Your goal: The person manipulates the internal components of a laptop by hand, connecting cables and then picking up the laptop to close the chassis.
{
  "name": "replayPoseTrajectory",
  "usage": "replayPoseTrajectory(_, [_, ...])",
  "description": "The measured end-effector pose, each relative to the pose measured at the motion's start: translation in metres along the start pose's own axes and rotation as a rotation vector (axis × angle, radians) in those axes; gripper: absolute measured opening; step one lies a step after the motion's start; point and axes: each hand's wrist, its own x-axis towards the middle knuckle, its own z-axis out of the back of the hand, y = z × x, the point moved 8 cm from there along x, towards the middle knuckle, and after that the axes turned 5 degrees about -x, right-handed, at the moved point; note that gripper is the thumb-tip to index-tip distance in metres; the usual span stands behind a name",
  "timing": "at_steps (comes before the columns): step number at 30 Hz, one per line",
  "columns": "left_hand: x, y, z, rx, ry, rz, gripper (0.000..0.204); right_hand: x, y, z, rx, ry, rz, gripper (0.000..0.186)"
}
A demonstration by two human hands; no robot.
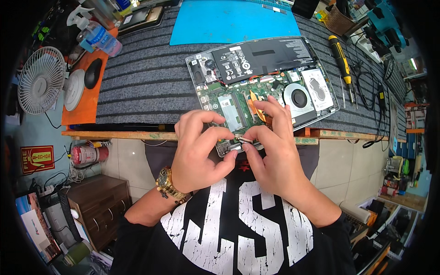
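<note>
An opened laptop base lies tilted on the bench, its near left corner overhanging the front edge. Inside show a black battery, a green circuit board, a round fan and a copper-coloured strip partly behind my right fingers. At the near edge my right hand pinches a small dark, metallic-looking part between thumb and index finger; its exact kind is unclear. My left hand has thumb and index finger close around a silvery piece at that same corner, the contact partly hidden.
A yellow-black screwdriver lies right of the laptop, near black cables. Behind is a blue mat. To the left stand a white fan, a spray bottle and a black mouse. The wooden bench edge runs in front.
</note>
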Motion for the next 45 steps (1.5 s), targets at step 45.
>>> replayPoseTrajectory(45, [0.0028,-0.0046,-0.0023,-0.005,0.003,-0.014,0.021,-0.0022,-0.0065,0.0043,0.084,-0.006,0.001,0.02])
